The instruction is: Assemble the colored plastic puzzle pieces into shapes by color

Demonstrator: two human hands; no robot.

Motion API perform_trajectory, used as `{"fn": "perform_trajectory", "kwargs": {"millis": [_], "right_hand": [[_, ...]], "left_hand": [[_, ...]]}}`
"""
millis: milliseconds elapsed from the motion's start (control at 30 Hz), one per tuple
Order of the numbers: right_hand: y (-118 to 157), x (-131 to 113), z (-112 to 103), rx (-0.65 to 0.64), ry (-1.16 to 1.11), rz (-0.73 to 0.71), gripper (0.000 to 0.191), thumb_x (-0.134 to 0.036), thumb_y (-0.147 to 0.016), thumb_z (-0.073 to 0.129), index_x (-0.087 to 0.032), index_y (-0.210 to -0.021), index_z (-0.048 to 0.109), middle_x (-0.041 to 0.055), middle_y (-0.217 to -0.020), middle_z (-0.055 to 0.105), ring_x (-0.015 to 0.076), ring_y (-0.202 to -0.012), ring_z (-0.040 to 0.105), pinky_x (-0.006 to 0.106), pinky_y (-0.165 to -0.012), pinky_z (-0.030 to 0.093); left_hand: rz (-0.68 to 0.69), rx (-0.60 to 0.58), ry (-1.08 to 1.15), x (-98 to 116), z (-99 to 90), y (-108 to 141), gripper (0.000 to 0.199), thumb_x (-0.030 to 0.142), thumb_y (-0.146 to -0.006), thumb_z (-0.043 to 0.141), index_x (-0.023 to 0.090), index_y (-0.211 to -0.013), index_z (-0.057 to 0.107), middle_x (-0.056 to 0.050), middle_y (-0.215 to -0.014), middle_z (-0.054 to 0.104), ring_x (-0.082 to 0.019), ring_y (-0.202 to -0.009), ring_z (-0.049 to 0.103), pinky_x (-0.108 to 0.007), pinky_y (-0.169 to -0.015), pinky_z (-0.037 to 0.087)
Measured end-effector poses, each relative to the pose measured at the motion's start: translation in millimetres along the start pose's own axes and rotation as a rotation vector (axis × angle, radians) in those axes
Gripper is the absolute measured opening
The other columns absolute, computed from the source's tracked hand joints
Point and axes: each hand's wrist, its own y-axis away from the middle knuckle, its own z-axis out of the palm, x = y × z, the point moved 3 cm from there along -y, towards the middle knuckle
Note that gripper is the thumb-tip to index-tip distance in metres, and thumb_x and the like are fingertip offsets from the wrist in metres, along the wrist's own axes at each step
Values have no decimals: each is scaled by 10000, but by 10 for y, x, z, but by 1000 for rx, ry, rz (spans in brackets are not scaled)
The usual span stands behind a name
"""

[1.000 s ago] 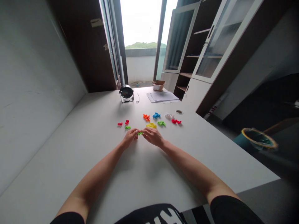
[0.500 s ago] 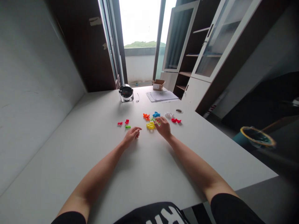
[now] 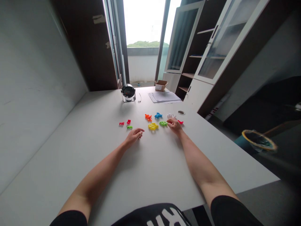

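Observation:
My left hand rests on the white table with its fingers loosely apart and nothing in them. To its upper left lie two red pieces and a green piece. My right hand is beside the green pile, fingertips at its right edge; what they hold, if anything, is too small to tell. It partly covers the red pile. Around it are a yellow pile, an orange pile, a blue pile and a white pile.
A white ring lies right of the piles. Farther back are papers, a small cardboard box, a thin dark item and a round black device on a stand. A bin stands beyond the right edge.
My right hand has moved right, from over the green and yellow piles toward the red one, uncovering the green pile. My left hand has stayed nearly still.

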Motion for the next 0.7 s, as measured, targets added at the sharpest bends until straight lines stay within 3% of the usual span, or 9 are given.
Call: {"fn": "perform_trajectory", "kwargs": {"millis": [233,567,700], "right_hand": [[14,23,63,-86,77,-32,156,-232,-740,536,-197,-801,675,47,-846,625,197,-759,573,337,-711,462],[38,28,62,-12,100,-16,216,-244,-754,556,-207,-915,696,47,-840,627,189,-711,566,342,-708,478],[30,14,33,30,93,16,193,-234,-745,519,-206,-865,667,41,-796,635,202,-722,574,337,-714,475]], "left_hand": [[-7,-2,-13,2,6,10,318,380,-867,597,162,-1070,708,-16,-776,600,-130,-711,575,-240,-667,444],[-2,-1,-24,3,38,11,303,377,-858,589,173,-1046,711,-16,-760,608,-140,-701,564,-250,-670,433],[53,138,-187,27,-16,19,229,321,-860,559,190,-947,725,-28,-771,637,-162,-707,565,-273,-687,435]]}}
